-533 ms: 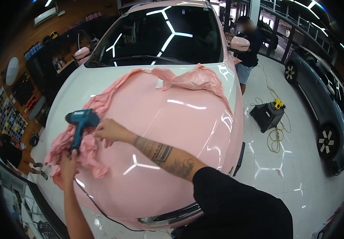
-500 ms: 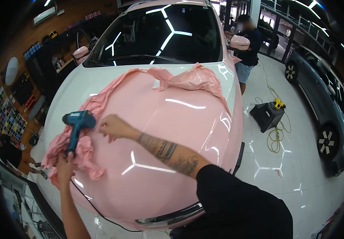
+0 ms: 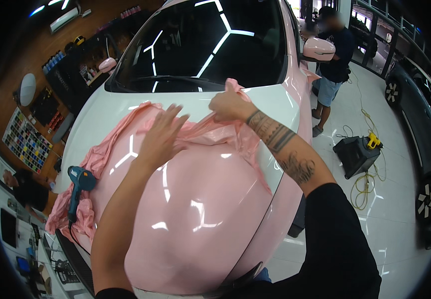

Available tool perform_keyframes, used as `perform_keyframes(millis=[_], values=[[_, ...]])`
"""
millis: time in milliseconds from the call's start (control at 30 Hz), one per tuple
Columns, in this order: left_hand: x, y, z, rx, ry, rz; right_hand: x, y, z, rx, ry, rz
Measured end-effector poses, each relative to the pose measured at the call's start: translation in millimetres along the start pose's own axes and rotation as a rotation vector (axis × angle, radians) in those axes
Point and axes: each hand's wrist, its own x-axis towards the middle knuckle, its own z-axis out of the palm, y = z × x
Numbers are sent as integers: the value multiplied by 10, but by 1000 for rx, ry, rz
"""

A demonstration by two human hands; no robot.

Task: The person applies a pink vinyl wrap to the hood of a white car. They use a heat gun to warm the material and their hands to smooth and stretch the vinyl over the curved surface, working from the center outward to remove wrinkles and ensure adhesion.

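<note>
Pink vinyl film covers most of the car hood, and bare white hood shows along its back and sides. My right hand is closed on the film's bunched back edge near the windshield, and a tuft of film sticks up above the fist. To its left, my left hand is open, fingers spread, over the crumpled film edge; whether it touches is unclear. A teal heat gun lies on the bunched film at the hood's left side, its cord running down the front.
Beyond the hood rises the dark windshield. A person in a dark shirt stands by the pink side mirror. On the floor to the right are a black box and a coiled yellow cord. A dark car stands farther right.
My left hand has let go of the heat gun and moved up and right over the film. My right hand has reached to the back edge and gripped the film, which is drawn up there.
</note>
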Motion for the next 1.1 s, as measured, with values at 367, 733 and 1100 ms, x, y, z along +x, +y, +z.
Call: perform_keyframes(millis=[367,733,1100], values=[[441,330,-131,-205,-788,-37,-1385,-1703,-807,184,352,-94],[-541,614,689,-459,-40,-47,-1675,-680,-124,962,-18,622],[-997,1028,311,-550,6,-254,-1262,-1616,-960,804,686,470]])
